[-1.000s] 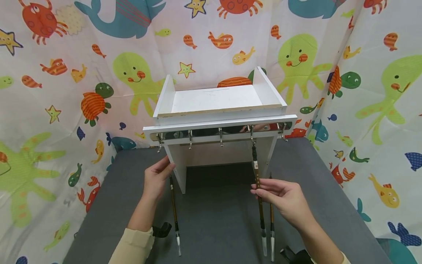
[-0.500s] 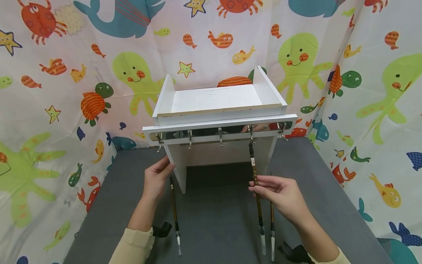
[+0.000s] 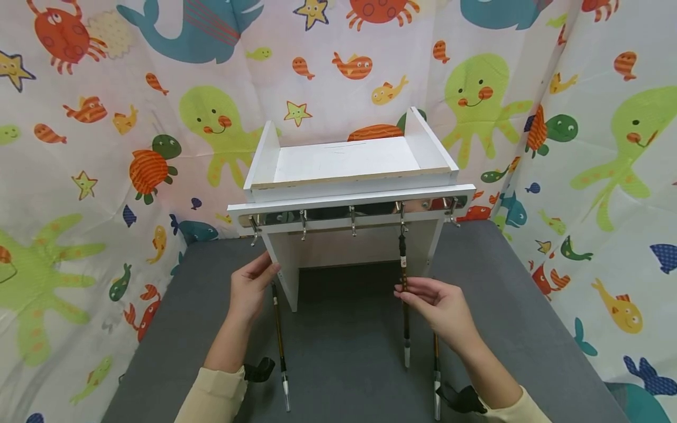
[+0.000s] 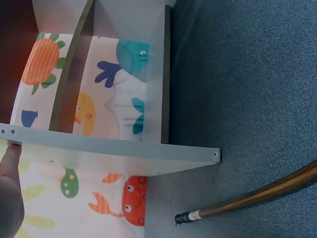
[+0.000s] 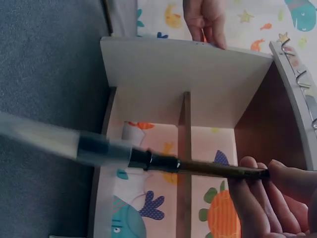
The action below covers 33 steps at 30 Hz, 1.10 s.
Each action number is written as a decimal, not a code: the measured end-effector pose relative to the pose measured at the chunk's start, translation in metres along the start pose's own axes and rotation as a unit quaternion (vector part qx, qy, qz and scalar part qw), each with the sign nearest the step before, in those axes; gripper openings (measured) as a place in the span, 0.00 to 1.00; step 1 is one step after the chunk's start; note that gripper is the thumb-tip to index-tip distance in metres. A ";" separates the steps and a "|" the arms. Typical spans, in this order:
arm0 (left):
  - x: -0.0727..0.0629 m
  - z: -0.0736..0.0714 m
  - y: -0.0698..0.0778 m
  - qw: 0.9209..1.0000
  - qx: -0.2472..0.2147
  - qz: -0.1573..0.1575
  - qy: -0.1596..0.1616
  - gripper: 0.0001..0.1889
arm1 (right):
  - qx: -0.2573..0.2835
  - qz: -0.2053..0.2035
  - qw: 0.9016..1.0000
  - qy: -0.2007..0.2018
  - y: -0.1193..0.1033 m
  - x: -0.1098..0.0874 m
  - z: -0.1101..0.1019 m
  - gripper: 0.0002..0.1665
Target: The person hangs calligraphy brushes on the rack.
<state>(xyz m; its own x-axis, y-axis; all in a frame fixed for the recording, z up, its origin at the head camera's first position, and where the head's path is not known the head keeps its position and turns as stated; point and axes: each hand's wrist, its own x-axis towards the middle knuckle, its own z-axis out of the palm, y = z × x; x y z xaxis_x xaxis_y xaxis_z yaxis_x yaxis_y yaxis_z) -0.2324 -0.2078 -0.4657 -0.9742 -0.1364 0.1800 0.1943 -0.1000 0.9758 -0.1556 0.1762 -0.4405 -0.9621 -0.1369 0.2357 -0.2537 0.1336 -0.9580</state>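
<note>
My right hand [image 3: 441,305] pinches the brown handle of a calligraphy brush [image 3: 406,326] between thumb and fingers. Its pale bristles, under a translucent cap, point down in the head view and left in the right wrist view. The brush's top end is just below a silver hook [image 3: 402,218], second from right on the rail of a white shelf [image 3: 349,188]. Whether its loop is on the hook is too small to tell. My left hand [image 3: 251,291] grips the front edge of the shelf's left side panel [image 5: 183,64], thumb in front.
One calligraphy brush [image 3: 280,346] lies on the grey surface [image 3: 344,376] left of centre, another calligraphy brush [image 3: 436,376] at right, partly behind my right wrist. Several hooks line the rail. A curtain [image 3: 328,70] printed with sea animals stands behind and at both sides.
My right hand has moved slightly up and left with the brush. The brush now hangs nearer vertical, its capped tip farther from me. My left hand and the shelf have stayed put.
</note>
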 end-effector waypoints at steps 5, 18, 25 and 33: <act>0.000 -0.001 -0.001 1.000 0.006 -0.010 -0.002 0.24 | -0.054 -0.018 0.998 0.021 0.004 0.004 0.002 0.16; 0.001 -0.002 0.003 1.000 0.021 -0.018 -0.001 0.23 | -0.132 -0.005 0.991 0.034 0.010 0.021 -0.003 0.19; 0.001 -0.002 0.001 1.000 0.018 -0.019 -0.006 0.23 | -0.124 -0.021 0.991 0.048 0.009 0.019 -0.011 0.20; 0.001 -0.001 0.001 1.000 0.000 -0.014 -0.001 0.23 | -0.112 -0.039 0.992 0.045 0.005 0.012 -0.022 0.18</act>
<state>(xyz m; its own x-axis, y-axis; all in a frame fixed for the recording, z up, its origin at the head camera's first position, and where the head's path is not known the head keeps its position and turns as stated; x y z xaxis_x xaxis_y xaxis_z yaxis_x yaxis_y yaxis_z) -0.2335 -0.2093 -0.4650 -0.9795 -0.1311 0.1526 0.1668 -0.1045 0.9804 -0.1702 0.1965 -0.4391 -0.9408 -0.0682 0.3321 -0.3347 0.3421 -0.8780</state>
